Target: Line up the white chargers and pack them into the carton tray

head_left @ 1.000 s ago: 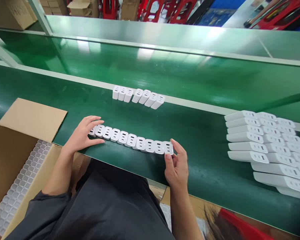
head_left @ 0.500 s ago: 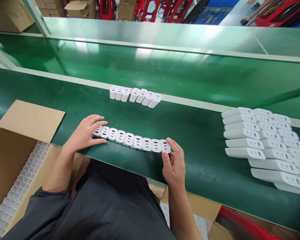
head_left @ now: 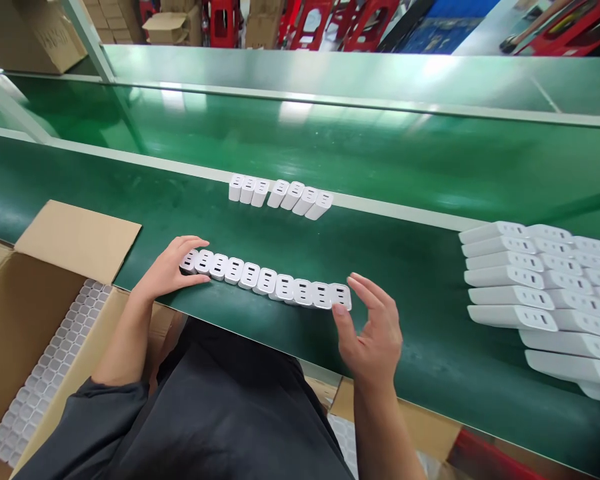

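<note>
A slightly curved row of white charger blocks (head_left: pixel 250 275) stands on the green bench in front of me, port faces up. My left hand (head_left: pixel 173 270) is around the row's left end, fingers along the far side and thumb along the near side, spread apart. Part of the leftmost block is hidden by this hand. At the other end, my right hand (head_left: pixel 373 327) is open, its thumb tip close to or touching the last block (head_left: pixel 341 297). The right fingers are spread beyond that block, with nothing held between them.
Several similar chargers (head_left: pixel 294 195) line the bench's back rail. A stacked pile of chargers (head_left: pixel 510 280) lies to the right. An open carton (head_left: pixel 10 313) with rows of white blocks stands at lower left, its flap (head_left: pixel 77 237) over the bench edge. A red item (head_left: pixel 495 457) is at lower right.
My right hand has loosened from the row's right end, with fingers opening and palm moving right. My left hand has shifted slightly left, showing more of the row there. The view has shifted a little.
</note>
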The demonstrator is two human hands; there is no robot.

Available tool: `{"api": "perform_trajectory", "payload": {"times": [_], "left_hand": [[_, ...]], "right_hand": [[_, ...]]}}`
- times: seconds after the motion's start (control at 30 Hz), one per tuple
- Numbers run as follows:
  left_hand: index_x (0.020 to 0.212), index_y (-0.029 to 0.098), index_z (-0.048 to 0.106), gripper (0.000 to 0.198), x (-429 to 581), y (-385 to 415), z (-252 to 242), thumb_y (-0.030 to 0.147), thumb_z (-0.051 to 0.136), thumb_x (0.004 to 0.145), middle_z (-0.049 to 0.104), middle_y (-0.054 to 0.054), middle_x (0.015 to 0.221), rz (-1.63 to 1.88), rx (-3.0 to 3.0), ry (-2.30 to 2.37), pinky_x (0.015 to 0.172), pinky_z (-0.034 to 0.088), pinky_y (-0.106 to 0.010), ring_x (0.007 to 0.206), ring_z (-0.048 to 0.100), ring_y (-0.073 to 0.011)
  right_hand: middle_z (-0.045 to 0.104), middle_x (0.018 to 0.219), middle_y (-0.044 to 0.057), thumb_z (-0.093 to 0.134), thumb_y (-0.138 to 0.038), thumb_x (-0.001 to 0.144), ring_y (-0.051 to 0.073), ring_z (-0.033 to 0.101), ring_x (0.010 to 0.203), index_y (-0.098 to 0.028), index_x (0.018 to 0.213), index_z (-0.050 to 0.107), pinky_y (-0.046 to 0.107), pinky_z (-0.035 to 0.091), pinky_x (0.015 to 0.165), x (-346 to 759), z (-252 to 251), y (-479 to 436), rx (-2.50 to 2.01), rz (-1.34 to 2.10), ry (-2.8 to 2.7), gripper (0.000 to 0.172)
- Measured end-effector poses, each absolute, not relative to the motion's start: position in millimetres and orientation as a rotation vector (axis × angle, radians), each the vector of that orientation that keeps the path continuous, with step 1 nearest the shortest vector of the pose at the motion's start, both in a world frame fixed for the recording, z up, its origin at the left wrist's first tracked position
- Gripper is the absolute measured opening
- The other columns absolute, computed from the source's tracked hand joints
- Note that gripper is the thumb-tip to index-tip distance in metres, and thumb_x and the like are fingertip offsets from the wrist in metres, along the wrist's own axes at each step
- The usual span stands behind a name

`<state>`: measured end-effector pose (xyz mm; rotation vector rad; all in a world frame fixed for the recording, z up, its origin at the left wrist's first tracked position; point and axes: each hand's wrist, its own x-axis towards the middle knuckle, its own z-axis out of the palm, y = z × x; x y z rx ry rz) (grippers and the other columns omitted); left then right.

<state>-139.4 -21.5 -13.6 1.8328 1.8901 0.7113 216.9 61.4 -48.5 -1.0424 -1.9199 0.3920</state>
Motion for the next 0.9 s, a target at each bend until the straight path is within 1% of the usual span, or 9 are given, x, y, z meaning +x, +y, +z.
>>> {"api": "perform_trajectory", "payload": {"times": [0.07, 0.17, 0.3, 0.4, 0.5, 0.57, 0.7, 0.8, 0.9], "left_hand": [[0.135, 0.029, 0.051, 0.061, -144.8, -24.5, -18.6, 0.05, 0.073, 0.082, 0.054, -0.007, 0.14, 0.766, 1.79, 1.861, 0.113, 0.042, -0.043, 0.131, 0.05, -0.0267], [0.131, 0.026, 0.053, 0.061, -151.0, -28.1, -28.0, 0.05, 0.075, 0.08, 0.057, -0.007, 0.136, 0.839, 1.686, 1.819, 0.11, 0.044, -0.042, 0.127, 0.054, -0.0265], [0.125, 0.022, 0.056, 0.06, -155.5, -29.7, -38.6, 0.049, 0.078, 0.077, 0.063, -0.009, 0.129, 0.977, 1.537, 1.758, 0.106, 0.047, -0.042, 0.119, 0.06, -0.0263], [0.123, 0.022, 0.058, 0.058, -159.1, -31.5, -42.7, 0.049, 0.079, 0.076, 0.064, -0.01, 0.127, 1.039, 1.485, 1.729, 0.105, 0.048, -0.042, 0.114, 0.063, -0.0253], [0.123, 0.022, 0.06, 0.058, -166.0, -37.1, -44.4, 0.049, 0.08, 0.075, 0.064, -0.009, 0.127, 1.047, 1.476, 1.74, 0.104, 0.049, -0.042, 0.112, 0.063, -0.0246], [0.123, 0.023, 0.06, 0.058, -171.5, -42.4, -45.3, 0.048, 0.08, 0.075, 0.064, -0.008, 0.126, 1.063, 1.463, 1.775, 0.105, 0.049, -0.043, 0.112, 0.063, -0.0244], [0.123, 0.023, 0.059, 0.059, -178.0, -50.3, -46.8, 0.049, 0.08, 0.075, 0.065, -0.008, 0.125, 1.096, 1.447, 1.812, 0.105, 0.049, -0.042, 0.11, 0.064, -0.0242], [0.124, 0.023, 0.059, 0.059, -178.0, -51.5, -46.9, 0.05, 0.079, 0.075, 0.065, -0.008, 0.125, 1.102, 1.459, 1.794, 0.103, 0.05, -0.041, 0.11, 0.065, -0.0241], [0.124, 0.022, 0.059, 0.058, -177.7, -51.4, -46.9, 0.05, 0.078, 0.076, 0.065, -0.008, 0.125, 1.116, 1.454, 1.788, 0.103, 0.051, -0.04, 0.11, 0.065, -0.0237]], "right_hand": [[0.065, 0.128, 0.01, 0.061, -0.027, 0.094, 0.028, 0.062, 0.118, -0.027, 0.13, 0.06, 0.048, 0.052, 0.1, 203.2, -26.5, 69.1, -0.938, 0.363, -2.039, 0.037], [0.067, 0.126, 0.01, 0.057, -0.029, 0.097, 0.026, 0.063, 0.115, -0.026, 0.133, 0.057, 0.044, 0.052, 0.098, 170.4, 5.0, 79.0, -0.725, 0.434, -2.306, 0.036], [0.066, 0.128, 0.013, 0.053, -0.038, 0.1, 0.027, 0.062, 0.111, -0.018, 0.135, 0.054, 0.042, 0.05, 0.091, 110.3, 35.4, 83.6, -0.487, 0.417, -2.785, 0.041], [0.069, 0.118, 0.015, 0.058, -0.042, 0.097, 0.029, 0.063, 0.105, -0.012, 0.128, 0.059, 0.039, 0.047, 0.084, 64.5, 50.1, 82.7, -0.493, 0.279, -3.107, 0.043], [0.071, 0.107, 0.016, 0.062, -0.043, 0.094, 0.031, 0.066, 0.102, -0.01, 0.116, 0.064, 0.037, 0.044, 0.079, 29.6, 57.1, 81.5, -0.557, 0.16, -3.288, 0.04], [0.072, 0.102, 0.016, 0.062, -0.039, 0.094, 0.03, 0.068, 0.098, -0.01, 0.112, 0.065, 0.035, 0.044, 0.075, 14.3, 57.9, 81.5, -0.586, 0.15, -3.373, 0.035], [0.073, 0.096, 0.014, 0.06, -0.027, 0.094, 0.03, 0.07, 0.094, -0.012, 0.113, 0.066, 0.033, 0.044, 0.067, -3.8, 55.6, 85.4, -0.524, 0.129, -3.48, 0.025], [0.072, 0.103, 0.014, 0.061, -0.02, 0.092, 0.031, 0.067, 0.103, -0.015, 0.118, 0.065, 0.034, 0.047, 0.071, -11.2, 54.0, 92.8, -0.334, 0.076, -3.504, 0.027], [0.069, 0.116, 0.012, 0.058, -0.009, 0.09, 0.029, 0.061, 0.112, -0.02, 0.124, 0.063, 0.033, 0.048, 0.076, -12.7, 54.0, 103.3, -0.031, 0.076, -3.479, 0.036]]}}
